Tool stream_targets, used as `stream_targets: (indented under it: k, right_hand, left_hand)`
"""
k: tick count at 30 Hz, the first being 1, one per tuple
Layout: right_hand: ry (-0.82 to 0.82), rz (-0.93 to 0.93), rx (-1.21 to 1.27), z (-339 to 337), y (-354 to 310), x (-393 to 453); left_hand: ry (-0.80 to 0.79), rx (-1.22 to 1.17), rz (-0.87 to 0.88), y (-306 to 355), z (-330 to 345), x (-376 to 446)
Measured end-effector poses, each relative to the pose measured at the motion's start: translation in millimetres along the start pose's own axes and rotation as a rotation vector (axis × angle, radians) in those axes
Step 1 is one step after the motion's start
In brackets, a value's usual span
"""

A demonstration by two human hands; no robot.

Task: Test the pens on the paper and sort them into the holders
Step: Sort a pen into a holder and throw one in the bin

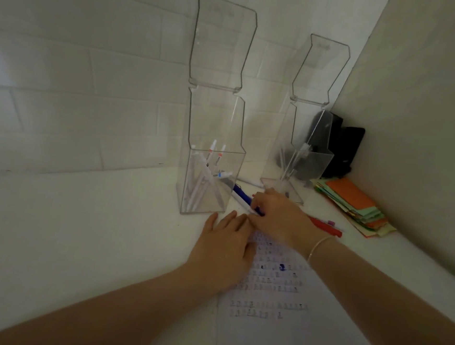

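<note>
A white sheet of paper (271,325) with rows of small pen marks lies on the white counter. My left hand (224,247) rests flat on the paper's top left corner, fingers straight. My right hand (277,217) is just beyond the paper's top edge, its fingers pinching a blue and white pen (242,196) that lies among a few loose pens. A red pen (325,226) lies right of that hand. A clear left holder (209,181) contains several white pens. A clear right holder (297,167) has a few pens in it.
A stack of coloured paper cards (354,206) lies in the right corner. Dark objects (342,148) stand behind the right holder. White tiled wall runs along the back and a plain wall on the right.
</note>
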State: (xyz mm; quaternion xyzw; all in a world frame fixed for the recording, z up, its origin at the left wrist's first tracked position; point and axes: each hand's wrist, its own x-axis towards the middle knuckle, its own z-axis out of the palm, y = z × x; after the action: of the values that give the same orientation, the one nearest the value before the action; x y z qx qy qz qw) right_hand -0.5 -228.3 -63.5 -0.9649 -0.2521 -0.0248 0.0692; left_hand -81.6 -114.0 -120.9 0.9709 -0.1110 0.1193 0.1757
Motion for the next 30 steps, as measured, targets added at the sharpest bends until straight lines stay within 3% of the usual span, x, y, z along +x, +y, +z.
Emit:
stream_targets:
  k: [10,15,19,24,26,28,30]
  right_hand:
    - [-0.017,0.261,-0.047,-2.8,-5.9,14.3]
    - [0.182,0.329,0.444,-60.5,1.5,-5.8]
    - [0.353,0.276,0.708,-79.4,5.6,-33.3]
    - [0.566,0.477,1.198,-68.3,1.7,-46.3]
    - [0.546,0.562,1.592,-68.3,-1.1,-47.2]
    - [0.379,0.568,2.032,-68.8,-1.0,-49.4]
    - [0.205,0.468,2.205,-66.4,0.5,-51.6]
  left_hand:
    - [-0.038,-0.019,-0.02,-0.4,-2.3,0.1]
    - [-0.034,-0.077,-0.034,-1.5,-4.2,1.6]
    - [0.103,-0.385,-0.136,2.3,-11.9,3.4]
    - [0.244,-0.647,-0.171,4.6,-14.9,3.2]
    - [0.226,-0.669,-0.178,4.4,-14.0,2.7]
    - [0.195,-0.681,-0.2,3.5,-13.8,2.8]
    - [0.152,-0.644,-0.204,2.6,-13.9,3.0]
